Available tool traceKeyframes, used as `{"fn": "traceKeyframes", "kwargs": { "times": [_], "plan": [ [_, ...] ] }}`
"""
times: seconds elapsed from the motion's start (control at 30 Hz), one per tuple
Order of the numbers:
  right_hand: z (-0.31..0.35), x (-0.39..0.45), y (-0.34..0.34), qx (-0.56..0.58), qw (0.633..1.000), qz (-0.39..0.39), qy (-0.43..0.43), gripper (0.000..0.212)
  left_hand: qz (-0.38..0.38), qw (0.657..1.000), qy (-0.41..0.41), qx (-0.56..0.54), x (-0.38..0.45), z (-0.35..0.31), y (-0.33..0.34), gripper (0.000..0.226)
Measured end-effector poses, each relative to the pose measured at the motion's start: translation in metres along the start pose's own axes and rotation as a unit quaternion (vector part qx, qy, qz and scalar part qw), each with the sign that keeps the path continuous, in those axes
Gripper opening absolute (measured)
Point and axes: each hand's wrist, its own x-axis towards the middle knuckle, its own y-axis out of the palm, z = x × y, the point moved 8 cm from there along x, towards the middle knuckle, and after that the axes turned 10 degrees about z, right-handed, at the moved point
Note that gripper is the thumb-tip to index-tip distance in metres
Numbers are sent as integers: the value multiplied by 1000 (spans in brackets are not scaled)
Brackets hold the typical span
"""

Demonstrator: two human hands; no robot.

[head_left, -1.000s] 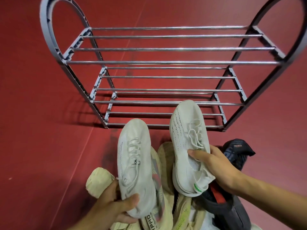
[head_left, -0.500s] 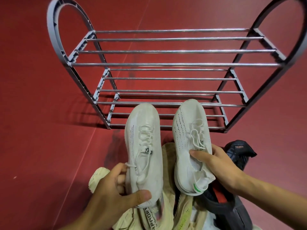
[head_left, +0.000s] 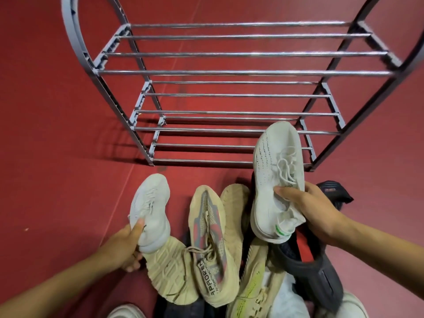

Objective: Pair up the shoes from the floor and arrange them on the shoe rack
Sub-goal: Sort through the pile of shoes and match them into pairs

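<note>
White knit sneaker is pinched in the right hand: thumb across the tongue by the laces, fingers curled behind the collar. Toe points up and away, overlapping the front lower rails of the shoe rack in this view; it looks held in the air in front of the rack, not resting on it. Green mark on its heel tab.

Left hand is closed around the rear half of a second pale sneaker, thumb on the upper, fingers wrapped under the heel. That shoe is blurred, low near the red floor, toe pointing up and away, just left of the pile. Can't tell whether its sole is touching the floor.

Between the hands, the pile on the floor: a beige sneaker with grey and red stripe lying top up, lettering on its heel pull; a beige sole turned upward just beside the left hand; another beige shoe with yellow-green trim toward the bottom edge. Under the right wrist, a black shoe with red lining; a second dark shoe pokes out behind the right hand.

Rack stands beyond the pile, chrome rails on three tiers, grey arched end frames, all tiers bare.
</note>
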Motion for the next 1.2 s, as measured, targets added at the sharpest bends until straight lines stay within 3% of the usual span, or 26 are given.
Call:
{"fn": "traceKeyframes", "kwargs": {
  "times": [0.07, 0.13, 0.2, 0.23, 0.3, 0.4, 0.5, 0.57, 0.67, 0.73, 0.8, 0.87, 0.93, 1.0, 1.1, 1.17, 1.2],
  "plan": [
    [1, 2, 1, -9, 1000, 7, 7, 19, -46, 982, -8, 184, 4, 2, -15, 67],
    [4, 3, 1, -22, 1000, 15, 15, 17, -168, 928, 67, 327, 1, -20, -39, 66],
    [16, 4, -1, -52, 998, 18, 13, 13, -256, 879, 182, 359, -15, -56, -45, 51],
    [24, 5, -5, -75, 997, 12, 7, 10, -262, 871, 231, 345, -26, -78, -43, 45],
    [42, 7, -18, -105, 994, -12, -12, 7, -216, 863, 347, 298, -53, -122, -13, 36],
    [57, 8, -42, -124, 990, -52, -36, 8, -59, 799, 515, 306, -101, -168, 74, 43],
    [52, 5, -56, -121, 989, -76, -33, 9, 153, 741, 457, 468, -99, -158, 147, 87],
    [41, 5, -62, -127, 989, -72, -14, 11, 245, 676, 407, 564, -84, -145, 156, 108],
    [30, 12, -68, -167, 984, -48, 33, 17, 187, 585, 457, 643, -73, -148, 146, 117],
    [34, 15, -65, -224, 973, -13, 45, 9, 125, 561, 501, 647, -76, -155, 141, 106],
    [43, 15, -55, -271, 962, 34, 27, 20, 84, 618, 538, 567, -79, -168, 125, 82],
    [50, 14, -48, -295, 954, 53, 11, 19, 23, 722, 539, 432, -83, -192, 88, 51],
    [53, 12, -47, -299, 952, 67, 3, 16, -43, 840, 462, 281, -76, -206, 44, 43],
    [57, 6, -46, -250, 962, 106, 7, 13, -94, 909, 392, 103, -72, -213, 8, 44],
    [54, -7, -40, -191, 963, 178, 69, 20, -105, 917, 359, -138, -67, -213, -18, 41],
    [43, -11, -40, -315, 918, 193, 141, 22, -59, 914, 323, -240, -59, -206, -15, 41],
    [36, -11, -42, -406, 877, 191, 174, 29, -35, 910, 301, -282, -57, -202, -9, 36]
  ]
}}
